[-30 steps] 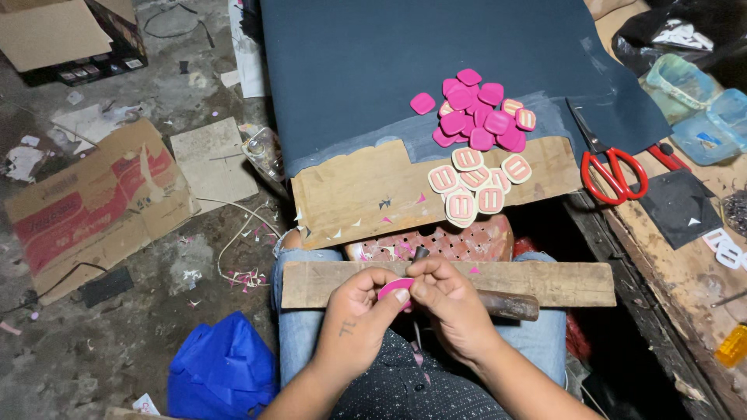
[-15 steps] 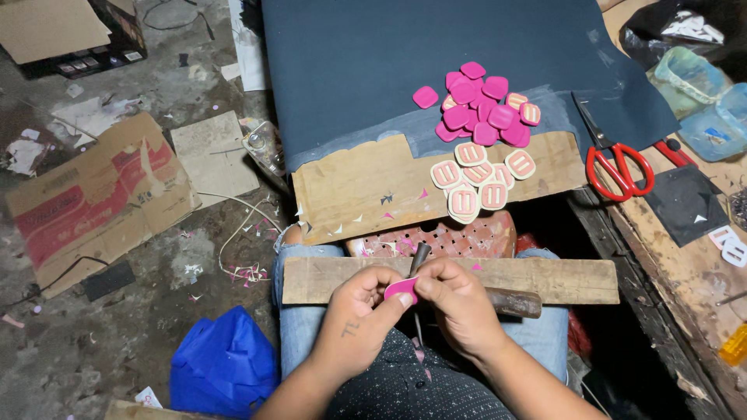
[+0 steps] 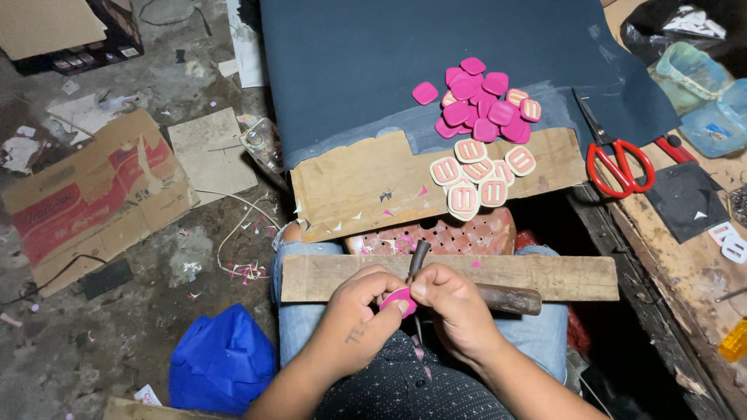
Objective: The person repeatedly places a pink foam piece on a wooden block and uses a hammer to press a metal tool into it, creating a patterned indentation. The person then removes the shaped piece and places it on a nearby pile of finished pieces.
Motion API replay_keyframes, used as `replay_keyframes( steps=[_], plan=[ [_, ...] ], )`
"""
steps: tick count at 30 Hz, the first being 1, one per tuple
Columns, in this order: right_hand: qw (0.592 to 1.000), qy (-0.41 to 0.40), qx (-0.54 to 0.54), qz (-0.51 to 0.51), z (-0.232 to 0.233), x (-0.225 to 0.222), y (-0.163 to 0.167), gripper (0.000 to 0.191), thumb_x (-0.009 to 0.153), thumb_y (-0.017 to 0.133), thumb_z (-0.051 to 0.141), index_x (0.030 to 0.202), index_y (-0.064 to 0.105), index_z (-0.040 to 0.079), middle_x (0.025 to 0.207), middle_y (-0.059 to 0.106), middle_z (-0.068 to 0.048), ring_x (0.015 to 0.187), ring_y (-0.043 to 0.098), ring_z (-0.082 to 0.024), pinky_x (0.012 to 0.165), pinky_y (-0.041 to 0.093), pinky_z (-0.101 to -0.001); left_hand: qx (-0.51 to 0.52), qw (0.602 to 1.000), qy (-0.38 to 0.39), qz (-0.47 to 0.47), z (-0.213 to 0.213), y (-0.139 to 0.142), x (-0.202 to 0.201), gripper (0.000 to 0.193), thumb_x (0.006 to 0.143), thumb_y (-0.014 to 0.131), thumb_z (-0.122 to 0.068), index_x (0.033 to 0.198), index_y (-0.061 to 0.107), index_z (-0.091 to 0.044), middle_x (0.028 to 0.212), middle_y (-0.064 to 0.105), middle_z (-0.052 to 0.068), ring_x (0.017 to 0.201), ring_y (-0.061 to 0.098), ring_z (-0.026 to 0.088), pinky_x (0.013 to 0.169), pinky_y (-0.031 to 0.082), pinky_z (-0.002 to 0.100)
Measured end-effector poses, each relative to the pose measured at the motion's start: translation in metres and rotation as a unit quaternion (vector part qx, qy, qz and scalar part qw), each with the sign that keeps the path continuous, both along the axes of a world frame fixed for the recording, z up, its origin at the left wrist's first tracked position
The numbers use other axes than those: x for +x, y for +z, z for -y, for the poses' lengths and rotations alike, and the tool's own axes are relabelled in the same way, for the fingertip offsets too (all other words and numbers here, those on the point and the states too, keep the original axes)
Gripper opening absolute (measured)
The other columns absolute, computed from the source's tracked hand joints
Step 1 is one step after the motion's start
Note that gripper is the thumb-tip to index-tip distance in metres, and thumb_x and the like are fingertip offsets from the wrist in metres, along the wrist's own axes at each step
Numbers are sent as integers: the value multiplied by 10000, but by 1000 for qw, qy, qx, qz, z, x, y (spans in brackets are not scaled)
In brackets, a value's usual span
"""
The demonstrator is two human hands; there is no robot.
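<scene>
My left hand (image 3: 355, 319) and my right hand (image 3: 455, 311) pinch one small pink piece (image 3: 398, 299) between them, over a wooden plank (image 3: 560, 277) that lies across my lap. A dark metal tool (image 3: 418, 258) sticks up between my hands, and it looks held by the right one. Beyond the plank, a heap of pink rounded-square pieces (image 3: 478, 105) lies on a dark blue sheet (image 3: 373, 62). Several cream-edged slotted pieces (image 3: 478, 177) rest on a brown cardboard slab (image 3: 358, 187).
Red-handled scissors (image 3: 618, 159) lie right of the pieces. A wooden bench (image 3: 685, 264) with plastic containers (image 3: 704, 89) runs along the right. On the floor to the left are flattened cardboard (image 3: 85, 194) and a blue bag (image 3: 222, 362). A red perforated stool (image 3: 451, 233) shows under the plank.
Both hands stay together on the pink piece. Only small finger shifts show; the view has drifted slightly.
</scene>
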State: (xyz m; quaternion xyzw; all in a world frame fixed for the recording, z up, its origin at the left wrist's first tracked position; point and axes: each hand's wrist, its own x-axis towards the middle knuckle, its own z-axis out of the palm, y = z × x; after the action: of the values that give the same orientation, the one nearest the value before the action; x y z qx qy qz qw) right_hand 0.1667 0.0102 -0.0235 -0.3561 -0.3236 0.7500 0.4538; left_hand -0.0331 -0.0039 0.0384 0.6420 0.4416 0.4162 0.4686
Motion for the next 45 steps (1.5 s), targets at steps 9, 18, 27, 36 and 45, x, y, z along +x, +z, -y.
replay_keyframes(
  steps=[9,18,27,36,45],
  plan=[
    [995,-8,42,90,3,-5,7,113,951,689,105,1015,650,20,903,684,-26,837,624,-89,768,504,-256,-190,971,46,140,1,-20,7,125,893,712,-87,993,662,-31,876,679,-7,814,612,66,747,512,237],
    [798,-84,356,480,-5,0,43,253,894,739,165,1101,682,31,1079,702,-100,1007,679,-245,884,527,-363,-146,975,76,153,-21,-45,-23,122,923,689,-69,1016,648,-2,936,706,20,862,625,74,793,519,251],
    [655,-63,388,645,-18,7,56,402,851,746,302,1143,698,30,1187,687,-156,1094,620,-386,921,455,-485,-130,978,47,156,-25,-49,-33,92,935,694,-56,999,652,-4,932,703,34,850,615,76,774,508,259],
    [646,-20,368,668,-13,5,62,347,858,726,350,1062,721,70,1043,730,-112,1016,647,-343,881,453,-480,-111,980,54,157,-20,-51,-35,104,913,698,-61,992,647,-16,952,714,23,886,649,68,812,529,249],
    [654,-21,376,657,-10,10,55,348,842,735,333,1065,718,66,1069,728,-109,1027,643,-343,905,444,-469,-135,976,47,164,-23,-54,-33,143,921,698,-82,1039,676,-4,973,732,40,889,652,87,823,529,258]
  ],
)
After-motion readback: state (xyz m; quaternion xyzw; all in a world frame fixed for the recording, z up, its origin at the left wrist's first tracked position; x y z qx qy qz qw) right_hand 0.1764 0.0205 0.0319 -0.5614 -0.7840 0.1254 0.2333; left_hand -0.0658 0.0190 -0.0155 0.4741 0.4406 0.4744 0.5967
